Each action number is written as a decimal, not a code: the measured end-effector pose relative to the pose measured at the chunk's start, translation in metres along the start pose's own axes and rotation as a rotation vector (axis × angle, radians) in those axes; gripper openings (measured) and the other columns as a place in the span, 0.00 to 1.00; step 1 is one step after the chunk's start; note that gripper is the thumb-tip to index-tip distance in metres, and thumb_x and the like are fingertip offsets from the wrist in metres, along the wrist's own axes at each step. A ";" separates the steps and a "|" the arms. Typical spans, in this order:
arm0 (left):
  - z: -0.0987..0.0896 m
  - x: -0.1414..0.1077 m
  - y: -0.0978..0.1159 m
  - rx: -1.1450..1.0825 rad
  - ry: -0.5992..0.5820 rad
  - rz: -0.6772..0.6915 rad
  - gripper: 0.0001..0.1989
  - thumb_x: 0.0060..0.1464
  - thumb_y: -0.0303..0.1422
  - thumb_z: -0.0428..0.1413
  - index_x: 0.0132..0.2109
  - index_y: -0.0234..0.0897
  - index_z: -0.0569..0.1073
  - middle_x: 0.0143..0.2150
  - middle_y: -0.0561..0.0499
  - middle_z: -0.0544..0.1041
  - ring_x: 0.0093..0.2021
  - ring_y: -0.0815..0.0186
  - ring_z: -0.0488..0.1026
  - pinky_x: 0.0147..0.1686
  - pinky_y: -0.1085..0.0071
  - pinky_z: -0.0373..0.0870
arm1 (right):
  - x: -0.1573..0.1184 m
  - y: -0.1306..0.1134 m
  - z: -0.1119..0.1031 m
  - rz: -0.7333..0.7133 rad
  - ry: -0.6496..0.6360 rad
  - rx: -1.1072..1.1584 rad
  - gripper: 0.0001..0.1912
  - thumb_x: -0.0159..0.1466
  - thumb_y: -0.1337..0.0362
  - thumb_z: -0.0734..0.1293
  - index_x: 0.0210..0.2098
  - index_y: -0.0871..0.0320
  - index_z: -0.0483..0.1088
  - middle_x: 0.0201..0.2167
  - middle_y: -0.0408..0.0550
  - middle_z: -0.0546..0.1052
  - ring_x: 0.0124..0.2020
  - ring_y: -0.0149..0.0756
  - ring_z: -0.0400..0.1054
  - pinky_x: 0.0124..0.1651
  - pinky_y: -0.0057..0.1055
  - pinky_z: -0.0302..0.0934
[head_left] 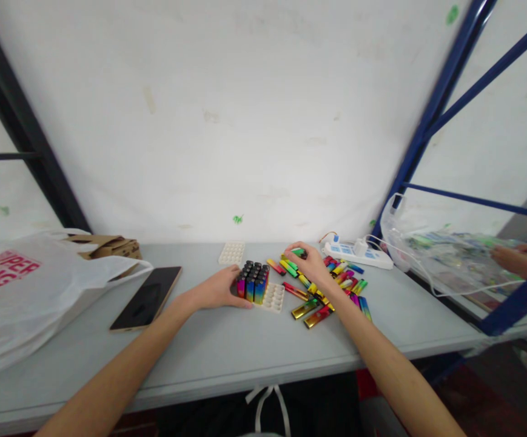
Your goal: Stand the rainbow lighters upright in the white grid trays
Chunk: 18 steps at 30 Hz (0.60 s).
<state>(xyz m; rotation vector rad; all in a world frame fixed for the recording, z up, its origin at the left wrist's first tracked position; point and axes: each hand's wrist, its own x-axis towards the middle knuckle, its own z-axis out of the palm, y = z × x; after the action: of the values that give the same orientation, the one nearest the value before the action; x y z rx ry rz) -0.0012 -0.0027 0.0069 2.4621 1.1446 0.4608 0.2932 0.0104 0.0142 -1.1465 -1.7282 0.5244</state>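
Several rainbow-coloured lighters (pixel 252 284) with black tops stand upright in the left part of a white tray with round holes (pixel 275 297). My left hand (pixel 222 287) curves around the left side of this group, thumb along the front edge and fingers behind. To the right lies a loose heap of shiny lighters (pixel 320 314) in yellow, red, green, pink and blue. Above the heap's back left, my right hand (pixel 307 262) is closed with its fingertips on a green-and-yellow lighter (pixel 297 251), partly hidden by the fingers.
A second white tray (pixel 231 252) lies by the wall. At left are a smartphone (pixel 147 298), a white plastic bag (pixel 40 291) and cardboard (pixel 115 246). A power strip (pixel 358 254) sits back right, near a blue metal frame (pixel 420 145). Beyond it are another person's hands (pixel 518 260).
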 end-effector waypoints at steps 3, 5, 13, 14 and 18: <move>0.000 0.000 0.000 -0.004 0.009 0.009 0.36 0.41 0.57 0.68 0.50 0.36 0.76 0.52 0.45 0.77 0.51 0.49 0.73 0.56 0.59 0.68 | -0.001 -0.002 0.005 0.078 -0.031 0.083 0.26 0.61 0.41 0.69 0.29 0.59 0.74 0.18 0.39 0.63 0.21 0.30 0.54 0.25 0.28 0.49; 0.000 0.000 0.000 -0.016 0.018 0.013 0.36 0.40 0.58 0.68 0.50 0.38 0.76 0.51 0.46 0.78 0.52 0.49 0.74 0.55 0.60 0.69 | -0.003 -0.006 0.009 0.069 -0.055 0.114 0.29 0.65 0.38 0.64 0.25 0.59 0.72 0.18 0.39 0.62 0.21 0.30 0.55 0.26 0.28 0.50; 0.003 0.001 -0.005 -0.048 0.051 0.042 0.37 0.39 0.57 0.69 0.52 0.38 0.77 0.50 0.45 0.79 0.52 0.48 0.74 0.55 0.59 0.69 | -0.014 -0.018 0.030 0.107 -0.170 0.444 0.27 0.65 0.36 0.63 0.33 0.55 0.65 0.19 0.35 0.60 0.18 0.27 0.52 0.22 0.25 0.49; 0.003 0.001 -0.005 -0.050 0.050 0.049 0.37 0.39 0.56 0.69 0.52 0.38 0.77 0.50 0.45 0.79 0.52 0.48 0.74 0.55 0.59 0.69 | -0.015 -0.018 0.033 0.143 -0.157 0.458 0.28 0.64 0.35 0.62 0.30 0.55 0.62 0.18 0.34 0.57 0.17 0.26 0.48 0.20 0.25 0.45; 0.003 0.001 -0.005 -0.037 0.043 0.032 0.37 0.40 0.56 0.69 0.53 0.38 0.76 0.52 0.44 0.78 0.52 0.48 0.74 0.55 0.58 0.69 | -0.016 -0.018 0.043 0.384 -0.113 0.532 0.31 0.67 0.36 0.57 0.21 0.53 0.52 0.15 0.34 0.50 0.16 0.25 0.41 0.18 0.26 0.36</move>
<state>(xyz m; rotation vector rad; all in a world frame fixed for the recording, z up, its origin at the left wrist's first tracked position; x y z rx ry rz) -0.0026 0.0007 0.0018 2.4530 1.1055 0.5415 0.2487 -0.0054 0.0010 -1.0670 -1.3354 1.2222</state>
